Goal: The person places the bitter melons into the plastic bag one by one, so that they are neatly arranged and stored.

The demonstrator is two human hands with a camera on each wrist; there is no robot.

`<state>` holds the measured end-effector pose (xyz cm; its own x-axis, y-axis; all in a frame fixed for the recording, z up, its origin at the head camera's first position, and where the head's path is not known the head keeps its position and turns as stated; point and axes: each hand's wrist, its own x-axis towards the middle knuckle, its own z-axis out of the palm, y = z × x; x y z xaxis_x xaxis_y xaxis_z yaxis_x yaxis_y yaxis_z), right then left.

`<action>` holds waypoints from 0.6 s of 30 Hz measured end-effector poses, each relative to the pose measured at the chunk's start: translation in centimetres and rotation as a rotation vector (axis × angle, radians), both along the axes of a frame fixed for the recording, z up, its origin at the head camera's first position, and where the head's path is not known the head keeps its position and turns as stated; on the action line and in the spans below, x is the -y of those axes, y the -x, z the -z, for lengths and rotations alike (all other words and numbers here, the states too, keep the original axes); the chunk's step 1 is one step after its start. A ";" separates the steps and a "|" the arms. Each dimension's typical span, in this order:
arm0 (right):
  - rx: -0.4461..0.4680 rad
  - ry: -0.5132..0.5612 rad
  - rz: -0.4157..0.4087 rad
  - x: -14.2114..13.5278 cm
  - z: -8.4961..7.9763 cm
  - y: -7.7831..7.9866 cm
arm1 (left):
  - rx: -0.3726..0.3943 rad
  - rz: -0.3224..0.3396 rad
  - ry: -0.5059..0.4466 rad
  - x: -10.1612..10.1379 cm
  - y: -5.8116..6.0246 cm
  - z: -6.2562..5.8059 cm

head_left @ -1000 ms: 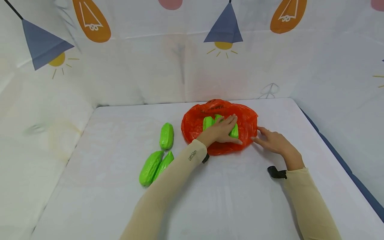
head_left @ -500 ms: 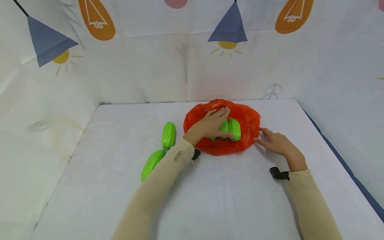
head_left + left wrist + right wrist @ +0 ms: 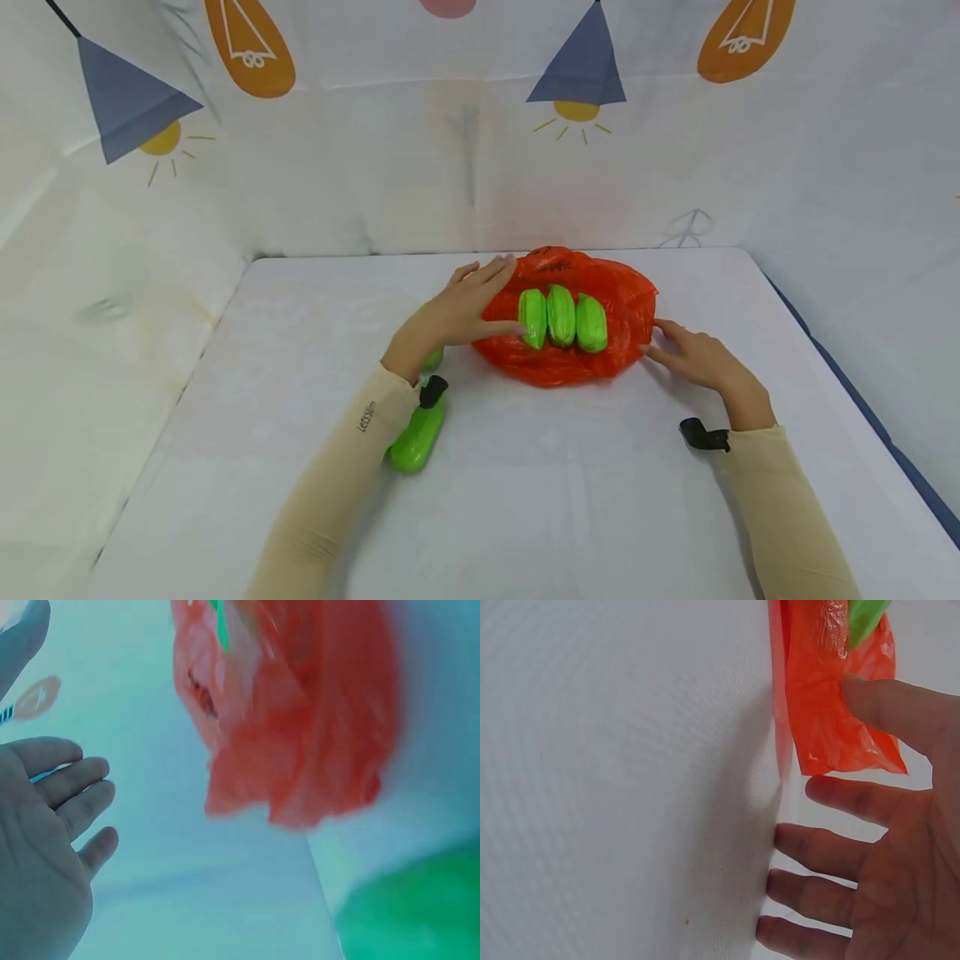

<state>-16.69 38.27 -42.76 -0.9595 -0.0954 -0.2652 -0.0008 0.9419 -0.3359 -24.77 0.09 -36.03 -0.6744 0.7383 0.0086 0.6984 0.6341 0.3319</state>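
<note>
Red and crinkled, the bag (image 3: 551,367) lies spread on the far part of the white table (image 3: 570,500), its left edge hidden behind the left hand (image 3: 461,310). Dark print on its far side is too small to read. Three green pieces (image 3: 561,317) sit side by side within its outline, oblong, glossy and rounded at the ends; whether they are inside or on top is hard to tell. The left hand's fingers are straight and close together, thumb apart and reaching toward the leftmost piece; contact cannot be made out. More green pieces (image 3: 420,437) lie at left, partly covered by that hand and the sleeve (image 3: 330,492), so their number is unclear. In the left wrist view bag and green are both blurred and cut off. At the bag's right edge, the right hand (image 3: 697,360) has its fingers apart, unclamped, thumb and forefinger at the plastic.
</note>
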 end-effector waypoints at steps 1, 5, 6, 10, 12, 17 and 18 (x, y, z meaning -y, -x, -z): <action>-0.001 0.000 -0.002 0.0 0.0 0.0 | 0.001 -0.013 -0.012 0.9 0.0 0.1; 0.001 -0.001 -0.006 0.1 -0.2 0.2 | 0.035 -0.092 -0.058 4.6 -0.1 0.8; 0.003 -0.001 -0.004 0.1 -0.2 0.2 | 0.047 -0.114 -0.065 5.5 -0.2 1.0; 0.015 0.001 0.004 0.3 -0.3 0.2 | 0.108 -0.181 -0.073 9.0 -0.7 2.0; 0.021 0.003 0.008 0.3 -0.3 0.1 | 0.135 -0.194 -0.071 10.4 -0.9 2.2; 0.026 -0.003 0.018 0.3 -0.1 0.0 | 0.174 -0.224 -0.097 12.9 -1.1 2.5; 0.025 -0.005 0.020 0.3 -0.1 0.0 | 0.179 -0.230 -0.102 13.3 -1.1 2.6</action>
<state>-16.68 37.97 -42.70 -0.9542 -0.0751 -0.2897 0.0262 0.9434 -0.3306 -23.63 -13.20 -38.59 -0.8212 0.5676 -0.0593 0.4651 0.7258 0.5069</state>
